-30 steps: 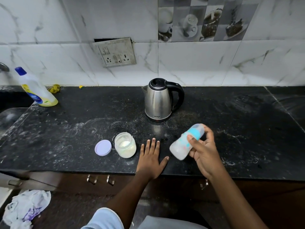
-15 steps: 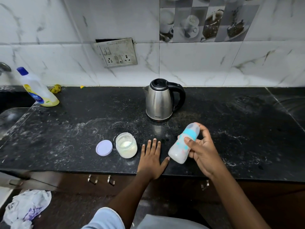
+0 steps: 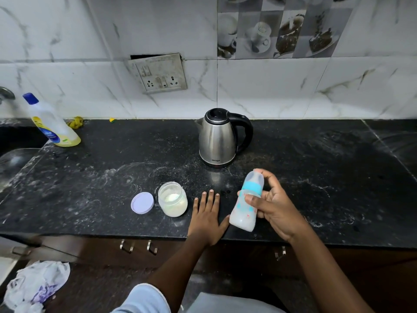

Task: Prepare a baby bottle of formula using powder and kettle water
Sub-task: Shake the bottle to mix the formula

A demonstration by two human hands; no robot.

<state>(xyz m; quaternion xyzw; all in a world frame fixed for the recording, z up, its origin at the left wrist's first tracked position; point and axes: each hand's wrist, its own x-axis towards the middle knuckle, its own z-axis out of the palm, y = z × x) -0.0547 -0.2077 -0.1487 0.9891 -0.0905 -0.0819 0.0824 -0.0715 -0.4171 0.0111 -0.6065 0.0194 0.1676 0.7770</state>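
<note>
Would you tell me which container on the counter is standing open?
The powder jar; its purple lid lies beside it, while the kettle and detergent bottle are closed.

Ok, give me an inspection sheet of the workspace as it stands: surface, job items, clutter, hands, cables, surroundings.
Surface: black stone counter, streaked with white powdery smears.
Job's things: baby bottle, capped, milky inside, tilted; steel kettle, lid shut; open powder jar, its lilac lid lying beside it.
Clutter: dish liquid bottle and a yellow scrap by the wall.
Hands: right hand has the baby bottle in its grip above the counter; left hand flat on the counter, empty.
Cables: nothing seen.
Surroundings: marble wall tiles, socket plate, sink at left, crumpled bag on the floor.
</note>
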